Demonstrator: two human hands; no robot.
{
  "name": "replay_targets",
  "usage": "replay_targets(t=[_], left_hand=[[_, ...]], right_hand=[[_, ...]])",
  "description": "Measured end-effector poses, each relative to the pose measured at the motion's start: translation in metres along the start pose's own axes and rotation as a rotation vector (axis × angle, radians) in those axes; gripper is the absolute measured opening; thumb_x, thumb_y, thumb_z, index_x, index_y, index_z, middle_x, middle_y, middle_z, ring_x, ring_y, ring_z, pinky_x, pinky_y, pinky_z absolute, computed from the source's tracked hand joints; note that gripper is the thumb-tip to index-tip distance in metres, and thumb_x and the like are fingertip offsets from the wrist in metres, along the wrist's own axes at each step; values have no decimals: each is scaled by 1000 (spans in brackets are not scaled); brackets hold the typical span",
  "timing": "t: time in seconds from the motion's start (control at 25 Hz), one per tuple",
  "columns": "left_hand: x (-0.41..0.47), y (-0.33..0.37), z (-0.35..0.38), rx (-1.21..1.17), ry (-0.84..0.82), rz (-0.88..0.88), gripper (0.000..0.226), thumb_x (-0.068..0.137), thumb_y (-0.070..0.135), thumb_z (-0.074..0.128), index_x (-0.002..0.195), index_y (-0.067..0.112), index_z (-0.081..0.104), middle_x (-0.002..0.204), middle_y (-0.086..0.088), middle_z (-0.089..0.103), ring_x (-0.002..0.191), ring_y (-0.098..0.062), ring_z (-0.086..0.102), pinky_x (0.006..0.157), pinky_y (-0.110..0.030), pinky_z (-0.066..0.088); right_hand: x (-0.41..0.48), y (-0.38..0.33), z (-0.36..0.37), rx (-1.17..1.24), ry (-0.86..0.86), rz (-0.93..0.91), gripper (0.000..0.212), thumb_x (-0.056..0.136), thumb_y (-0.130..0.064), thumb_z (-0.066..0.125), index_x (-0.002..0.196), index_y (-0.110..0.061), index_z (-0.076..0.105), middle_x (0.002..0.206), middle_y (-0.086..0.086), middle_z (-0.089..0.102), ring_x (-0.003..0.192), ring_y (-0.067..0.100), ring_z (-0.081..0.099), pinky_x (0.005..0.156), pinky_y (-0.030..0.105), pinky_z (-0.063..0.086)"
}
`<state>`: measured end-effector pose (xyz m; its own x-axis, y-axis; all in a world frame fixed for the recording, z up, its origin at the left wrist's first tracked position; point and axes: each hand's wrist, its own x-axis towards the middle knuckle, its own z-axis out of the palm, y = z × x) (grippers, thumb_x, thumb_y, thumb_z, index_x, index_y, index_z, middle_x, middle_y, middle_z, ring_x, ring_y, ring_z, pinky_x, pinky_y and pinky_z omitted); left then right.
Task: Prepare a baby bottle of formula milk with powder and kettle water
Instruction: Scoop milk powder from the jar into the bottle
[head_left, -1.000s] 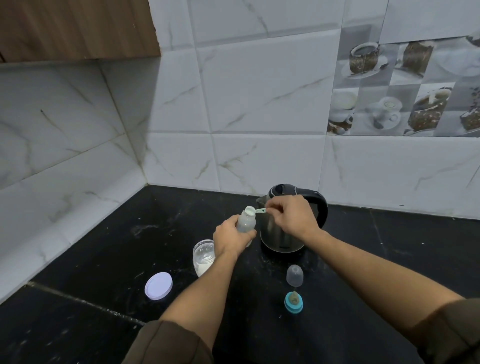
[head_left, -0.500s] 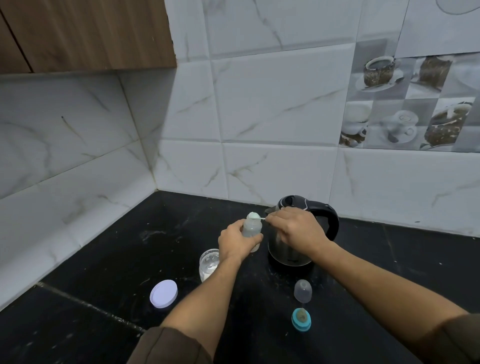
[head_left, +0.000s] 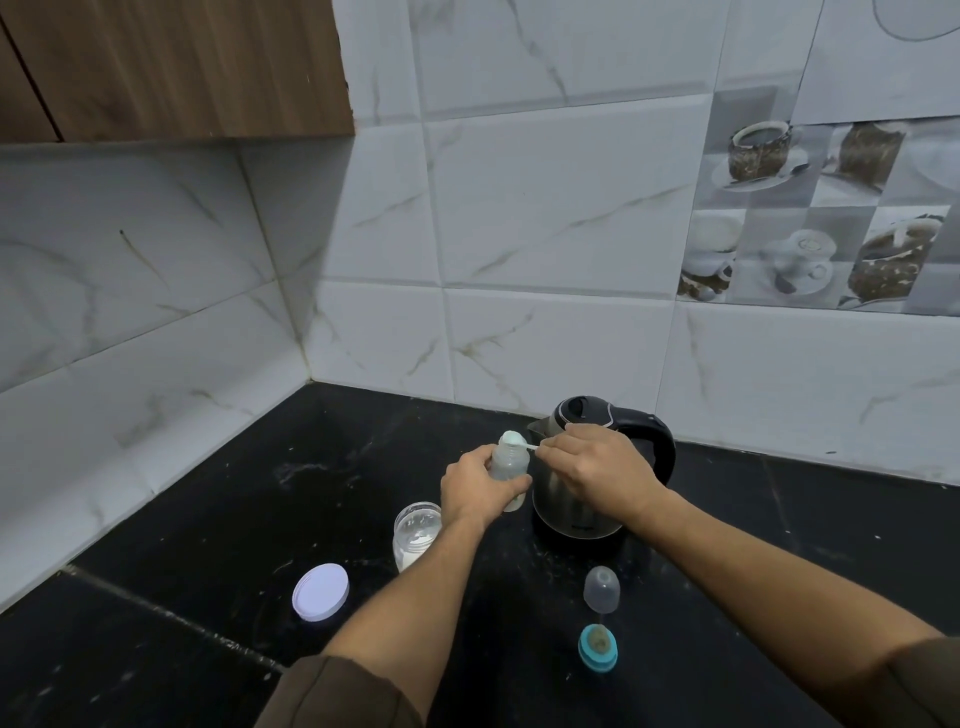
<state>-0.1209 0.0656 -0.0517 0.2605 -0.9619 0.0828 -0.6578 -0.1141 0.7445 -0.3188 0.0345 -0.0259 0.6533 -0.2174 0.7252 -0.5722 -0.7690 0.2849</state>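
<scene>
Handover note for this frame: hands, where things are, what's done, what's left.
Left hand grips the bottle, upright.
Right hand pinches the scoop at the bottle's mouth.
On the counter: open powder jar, its lid, kettle behind the hands, clear cap, teat ring.
Done: jar and bottle opened, powder at the bottle.
Left: finish scooping, add kettle water (cannot tell if any is in), fit ring and cap, mix.
</scene>
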Motion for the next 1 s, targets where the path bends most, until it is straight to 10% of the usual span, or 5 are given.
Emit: replay_targets(t=[0.4, 0.64, 1.0], left_hand=[[-13, -25, 18, 28, -101, -127, 51, 65, 49, 91, 106, 30, 67, 98, 8, 72, 99, -17, 68, 86, -37, 56], [-33, -46, 40, 68, -175, -159, 57, 66, 44, 90, 115, 28, 64, 108, 5, 72, 103, -18, 66, 88, -33, 54], [-44, -58, 53, 39, -188, -203, 59, 63, 44, 92, 111, 29, 62, 108, 5, 73, 103, -18, 68, 91, -35, 55]], right_hand=[[4, -7, -8, 535, -36, 841, 10, 86, -12, 79, 89, -21, 82, 73, -14, 74, 65, -3, 64, 70, 12, 51], [9, -17, -2, 931, -53, 1395, 16, 87, 2, 73, 79, -10, 79, 72, 12, 77, 63, 16, 72, 73, 33, 63], [5, -18, -1, 1022, -66, 1510, 13, 88, 7, 68, 82, -2, 76, 72, 15, 73, 63, 20, 68, 73, 40, 63]])
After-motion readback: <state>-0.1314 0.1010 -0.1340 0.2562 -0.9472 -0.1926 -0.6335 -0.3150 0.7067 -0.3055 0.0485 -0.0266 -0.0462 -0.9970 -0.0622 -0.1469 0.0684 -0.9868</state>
